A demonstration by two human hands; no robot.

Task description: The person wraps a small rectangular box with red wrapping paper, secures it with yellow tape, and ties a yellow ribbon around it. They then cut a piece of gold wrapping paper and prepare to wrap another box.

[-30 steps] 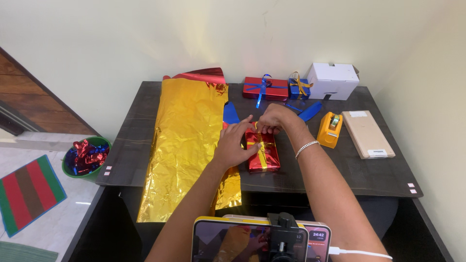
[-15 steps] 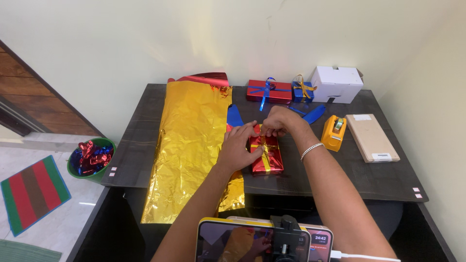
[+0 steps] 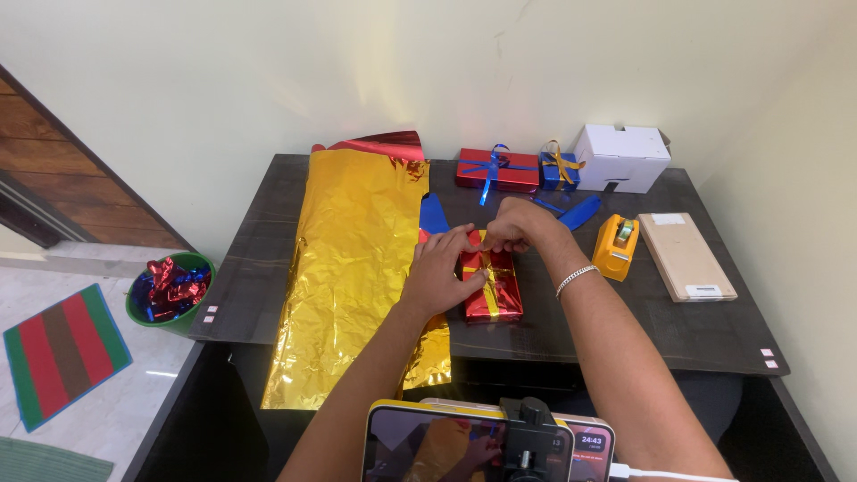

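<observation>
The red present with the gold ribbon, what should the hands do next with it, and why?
Probably pull the gold ribbon snug into a knot. The right hand pinches the ribbon at the far end of the red present, while the left hand presses the box down on the dark table. No bow shows on it, unlike the two finished gifts by the wall.

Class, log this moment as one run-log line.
left hand: steadies red foil-wrapped gift box | right hand: pinches gold ribbon | gold foil sheet: beside
</observation>
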